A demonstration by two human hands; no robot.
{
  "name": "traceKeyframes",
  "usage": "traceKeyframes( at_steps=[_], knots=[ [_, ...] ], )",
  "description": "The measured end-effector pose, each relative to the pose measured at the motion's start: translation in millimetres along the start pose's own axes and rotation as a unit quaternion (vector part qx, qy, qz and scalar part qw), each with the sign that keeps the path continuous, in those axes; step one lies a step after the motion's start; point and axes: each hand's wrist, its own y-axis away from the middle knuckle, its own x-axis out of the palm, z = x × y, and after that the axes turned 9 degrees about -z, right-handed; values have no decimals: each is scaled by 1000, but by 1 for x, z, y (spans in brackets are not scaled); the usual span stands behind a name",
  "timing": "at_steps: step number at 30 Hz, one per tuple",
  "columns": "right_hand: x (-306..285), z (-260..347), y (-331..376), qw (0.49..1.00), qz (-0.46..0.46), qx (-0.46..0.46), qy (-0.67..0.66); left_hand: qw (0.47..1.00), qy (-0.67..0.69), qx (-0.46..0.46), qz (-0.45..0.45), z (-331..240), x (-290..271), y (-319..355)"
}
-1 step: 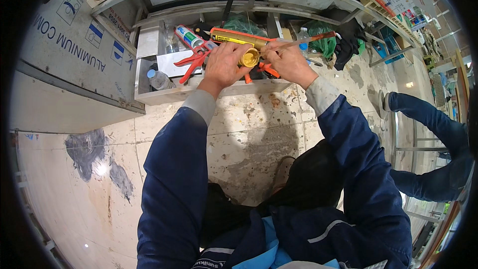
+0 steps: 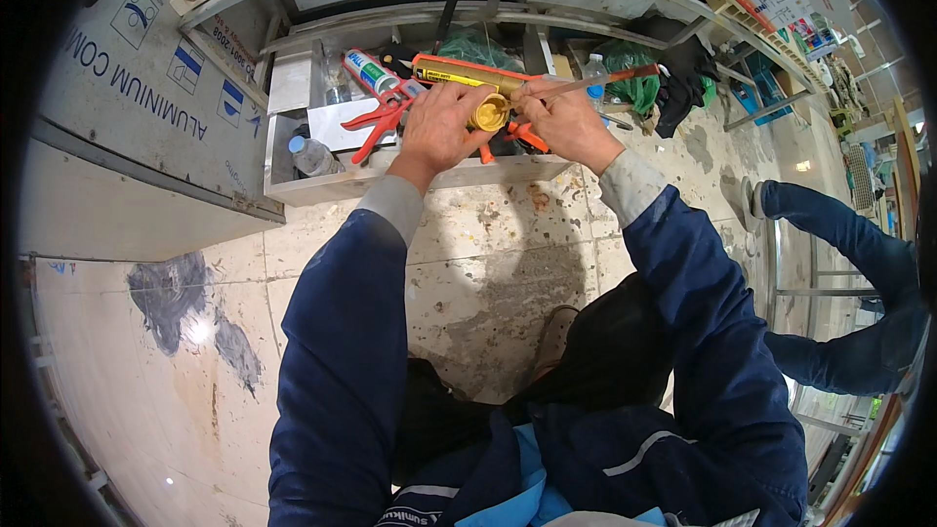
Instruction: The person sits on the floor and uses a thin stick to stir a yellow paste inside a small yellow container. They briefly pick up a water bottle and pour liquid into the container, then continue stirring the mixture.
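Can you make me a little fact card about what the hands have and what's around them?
Left hand: holding an open yellow container
Right hand: holding a long thin stick
Inside the container: yellow stuff
Just beyond the hands: gold tube
Inside the drawer: blue-capped bottle
Floor: pale, stained

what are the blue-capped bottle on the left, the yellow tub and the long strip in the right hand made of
Blue-capped bottle: probably clear plastic, glossy; see-through with bright highlights.
Yellow tub: perhaps smooth plastic, from its evenly coloured rim; painted metal is possible.
Long strip: brownish, fairly dull; wood or metal, too small to tell.
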Motion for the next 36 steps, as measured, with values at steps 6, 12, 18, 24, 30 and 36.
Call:
traceKeyframes(
  at_steps=[6, 12, 18, 24, 30, 36],
  knots=[
    [-4, 1, -2, 999, 1, -40, -33, 1000, -3, 11, -18, 4, 2, 1],
    [-4, -2, 0, 994, 66, -85, 33, 1000, 0, 3, -17, 10, 2, -4],
    [3, -2, -1, 995, 86, -6, -41, 1000, -3, 6, -10, 11, 3, -3],
    [10, -3, -6, 969, 13, 143, -203, 1000, 0, 7, -24, 7, 4, -4],
    [3, 1, -8, 998, 0, 57, 24, 1000, -11, 5, -11, 3, 3, -7],
    [-7, 9, -10, 998, 7, 56, -2, 1000, -4, 4, -13, 5, 6, -8]
  ],
)
